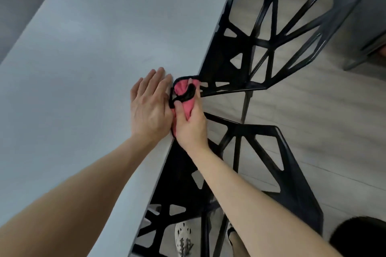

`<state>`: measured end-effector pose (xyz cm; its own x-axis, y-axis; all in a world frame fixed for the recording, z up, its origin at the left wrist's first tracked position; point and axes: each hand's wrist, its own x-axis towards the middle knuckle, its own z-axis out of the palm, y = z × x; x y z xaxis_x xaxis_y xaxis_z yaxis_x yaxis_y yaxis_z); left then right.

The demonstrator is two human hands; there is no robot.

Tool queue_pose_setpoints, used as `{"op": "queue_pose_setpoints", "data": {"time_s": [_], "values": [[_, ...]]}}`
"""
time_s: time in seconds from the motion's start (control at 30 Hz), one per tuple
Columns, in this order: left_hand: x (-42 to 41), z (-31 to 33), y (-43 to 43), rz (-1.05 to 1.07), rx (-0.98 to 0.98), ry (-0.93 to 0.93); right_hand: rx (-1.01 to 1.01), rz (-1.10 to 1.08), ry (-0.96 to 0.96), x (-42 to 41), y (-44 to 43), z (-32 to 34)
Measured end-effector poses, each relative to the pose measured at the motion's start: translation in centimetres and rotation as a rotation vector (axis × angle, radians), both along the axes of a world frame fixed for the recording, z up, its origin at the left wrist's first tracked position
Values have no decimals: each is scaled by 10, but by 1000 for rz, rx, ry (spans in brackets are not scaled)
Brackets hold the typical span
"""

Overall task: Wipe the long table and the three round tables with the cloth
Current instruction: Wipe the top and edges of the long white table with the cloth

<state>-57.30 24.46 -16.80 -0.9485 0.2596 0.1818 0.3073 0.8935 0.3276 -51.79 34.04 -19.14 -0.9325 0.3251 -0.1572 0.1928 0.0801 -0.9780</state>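
The cloth [181,88] is gripped in the curled fingers of the right hand [191,129] at the worktop [83,48] edge, likely to catch crumbs pushed by the flat, open left hand [149,108].

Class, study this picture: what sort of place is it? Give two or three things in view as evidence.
Probably a café, canteen or shared dining space, though that is uncertain. Evidence: a long pale table, matching black cut-out chairs lined along its edge, and a pale plank floor.
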Motion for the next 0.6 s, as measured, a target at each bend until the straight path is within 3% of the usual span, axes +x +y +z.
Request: {"op": "queue_pose_setpoints", "data": {"time_s": [0.23, 0.33, 0.5, 0.6], "values": [[36, 24, -40, -210, -113, -36, 139, -99, -79, -78, 39, 14], [80, 35, -72, -281, -163, 24, 70, -140, -42, -18, -9, 19], [122, 24, -115, -354, -163, -23, 2, 35, 8, 142, -87, 18], [130, 12, -119, -355, -85, -27, 64, 19, -18, 116, -76, 21]]}}
